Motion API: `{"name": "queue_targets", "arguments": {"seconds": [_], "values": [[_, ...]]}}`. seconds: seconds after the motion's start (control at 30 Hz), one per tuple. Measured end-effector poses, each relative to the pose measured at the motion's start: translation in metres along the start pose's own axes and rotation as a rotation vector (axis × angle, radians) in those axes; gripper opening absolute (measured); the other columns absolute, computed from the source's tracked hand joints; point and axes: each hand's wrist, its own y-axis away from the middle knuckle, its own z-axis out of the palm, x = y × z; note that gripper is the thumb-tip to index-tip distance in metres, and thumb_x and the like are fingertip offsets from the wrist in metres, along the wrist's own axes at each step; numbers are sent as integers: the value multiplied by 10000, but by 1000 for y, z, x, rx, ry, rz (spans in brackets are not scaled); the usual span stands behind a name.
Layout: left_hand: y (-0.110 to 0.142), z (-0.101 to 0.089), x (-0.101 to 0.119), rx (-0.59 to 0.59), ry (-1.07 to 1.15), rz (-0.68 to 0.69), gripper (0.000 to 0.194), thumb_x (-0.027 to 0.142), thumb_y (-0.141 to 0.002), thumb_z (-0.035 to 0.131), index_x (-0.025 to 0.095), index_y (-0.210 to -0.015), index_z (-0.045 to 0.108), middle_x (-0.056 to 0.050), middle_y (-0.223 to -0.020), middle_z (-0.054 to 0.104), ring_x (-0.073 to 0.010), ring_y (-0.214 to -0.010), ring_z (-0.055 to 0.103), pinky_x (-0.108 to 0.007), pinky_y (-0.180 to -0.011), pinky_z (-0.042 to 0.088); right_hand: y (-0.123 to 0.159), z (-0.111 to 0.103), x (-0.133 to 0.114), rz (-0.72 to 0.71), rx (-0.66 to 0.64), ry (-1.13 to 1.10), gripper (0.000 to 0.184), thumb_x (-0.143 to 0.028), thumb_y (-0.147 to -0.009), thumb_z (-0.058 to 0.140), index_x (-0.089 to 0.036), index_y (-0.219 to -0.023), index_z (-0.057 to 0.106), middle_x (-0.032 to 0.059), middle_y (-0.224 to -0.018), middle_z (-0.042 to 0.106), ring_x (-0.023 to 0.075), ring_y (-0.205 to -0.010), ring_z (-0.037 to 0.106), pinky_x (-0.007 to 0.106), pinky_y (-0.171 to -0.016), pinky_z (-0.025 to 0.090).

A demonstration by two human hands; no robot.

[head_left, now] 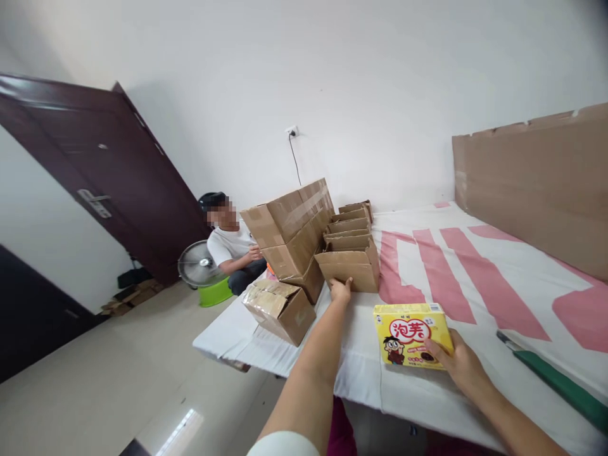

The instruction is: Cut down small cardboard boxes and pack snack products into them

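My right hand (463, 364) grips a yellow snack box (413, 335) by its right end, thumb across the printed front. The box stands tilted just above or on the cloth near the table's front; I cannot tell whether it touches. My left hand (341, 290) reaches forward with thumb and fingers apart against the lower front of an open-topped cardboard box (349, 269). That box is the nearest of a row of several open cardboard boxes (349, 225) running toward the wall.
Taped cartons (289, 221) are stacked left of the row, with a smaller carton (280, 310) at the table's left edge. A green-handled tool (555, 380) lies at right. A large cardboard sheet (532, 183) stands behind. Another person (232, 247) crouches beyond, beside a fan (202, 263).
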Motion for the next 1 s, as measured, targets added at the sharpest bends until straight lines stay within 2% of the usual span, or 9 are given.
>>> {"name": "queue_targets", "arguments": {"seconds": [0.27,0.43,0.53,0.6,0.67,0.73,0.8,0.9,1.0], "values": [[26,7,-22,-75,145,131,358,353,-938,598,169,-1243,568,-99,-1264,596,-231,-1089,619,-449,-916,546,4,-2,-5,-3,-8,-41,569,-661,-660,650,-234,-1018,537,75,-935,753,288,-872,724,347,-712,563],[51,-4,-24,-317,392,249,377,433,-959,537,157,-1213,578,-102,-1216,621,-225,-1068,628,-437,-915,537,1,1,3,-92,-95,-188,589,-589,-689,664,-216,-1120,515,96,-1055,733,288,-968,706,377,-822,576],[90,-12,-40,-541,529,380,545,613,-907,512,156,-1194,584,-117,-1172,654,-240,-1079,636,-404,-925,522,-3,2,9,-160,-110,-187,581,-570,-709,658,-209,-1141,515,102,-1076,723,288,-989,695,390,-848,572],[117,-14,-55,-674,594,456,743,653,-745,698,174,-1286,527,-128,-1200,652,-264,-1093,638,-398,-914,526,-5,3,10,-182,-94,-132,559,-569,-728,650,-208,-1139,532,102,-1073,721,288,-990,689,390,-844,569],[137,-12,-68,-764,649,508,1001,550,-579,869,216,-1397,400,-135,-1264,628,-279,-1112,637,-392,-890,539,-6,3,10,-205,-96,-44,533,-578,-731,654,-206,-1103,567,103,-1054,720,291,-977,683,393,-835,565],[144,-9,-76,-745,658,509,1026,430,-543,914,233,-1397,380,-129,-1278,627,-271,-1092,650,-386,-873,547,-7,3,12,-239,-109,27,530,-592,-730,656,-201,-1083,596,110,-1060,712,295,-980,673,401,-833,559],[138,-9,-79,-651,619,478,836,346,-581,895,214,-1296,484,-106,-1213,665,-248,-1030,669,-382,-876,546,-8,4,17,-250,-70,59,584,-612,-722,653,-193,-1125,597,124,-1108,693,304,-1017,659,410,-833,556],[110,-17,-77,-492,554,438,647,239,-615,855,195,-1189,561,-82,-1119,701,-246,-1002,670,-399,-909,539,-11,6,26,-219,33,87,672,-643,-708,620,-180,-1194,576,148,-1170,662,309,-1066,638,426,-853,546],[78,-32,-77,-230,480,374,625,197,-710,754,206,-1280,496,-111,-1238,648,-290,-1191,593,-458,-1035,474,-12,7,29,-191,66,125,640,-653,-705,579,-188,-1145,593,141,-1126,671,292,-1016,643,439,-860,538]]}}
